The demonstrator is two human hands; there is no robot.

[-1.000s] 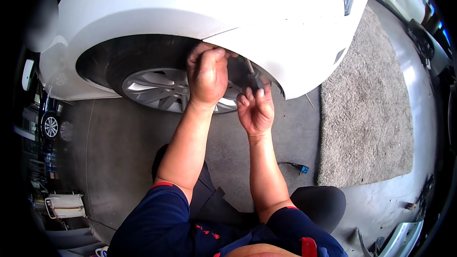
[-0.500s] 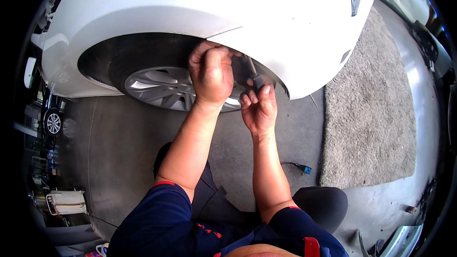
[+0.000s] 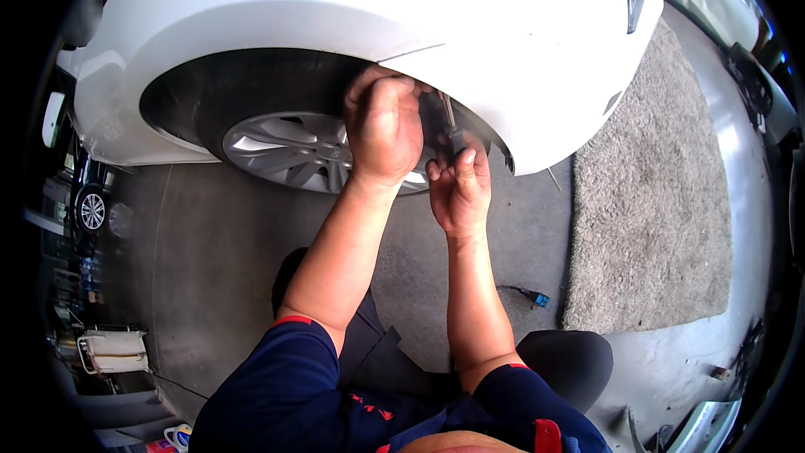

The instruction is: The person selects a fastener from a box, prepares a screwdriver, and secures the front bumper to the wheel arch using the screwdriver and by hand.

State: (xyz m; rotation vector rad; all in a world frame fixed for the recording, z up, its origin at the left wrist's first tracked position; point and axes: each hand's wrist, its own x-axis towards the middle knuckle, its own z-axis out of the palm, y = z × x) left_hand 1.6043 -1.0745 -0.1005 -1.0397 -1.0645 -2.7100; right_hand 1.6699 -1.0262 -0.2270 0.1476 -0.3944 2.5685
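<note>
My right hand [image 3: 461,193] grips a screwdriver [image 3: 457,142] by its dark handle, fingertips closed round it. The metal shaft points up into the wheel arch of a white car, and its tip is hidden behind the arch edge. Close by on the left, my left hand [image 3: 384,130] is raised to the front edge of the arch with its fingers curled in. Its fingertips are partly hidden there, near the shaft, and what they hold cannot be made out. Behind both hands are the white fender [image 3: 335,13], the black tyre [image 3: 210,117] and the silver alloy wheel [image 3: 289,138].
A grey shaggy mat [image 3: 650,201] lies on the floor to the right. Near my right knee is a dark cable with a blue connector [image 3: 540,299]. Car parts [image 3: 708,432] lie at the lower right, and a white box-like unit [image 3: 113,352] stands at the far left.
The view has shifted slightly, so the car sits a little higher in the picture. Both hands stay at the arch edge, and the screwdriver is still in my right hand.
</note>
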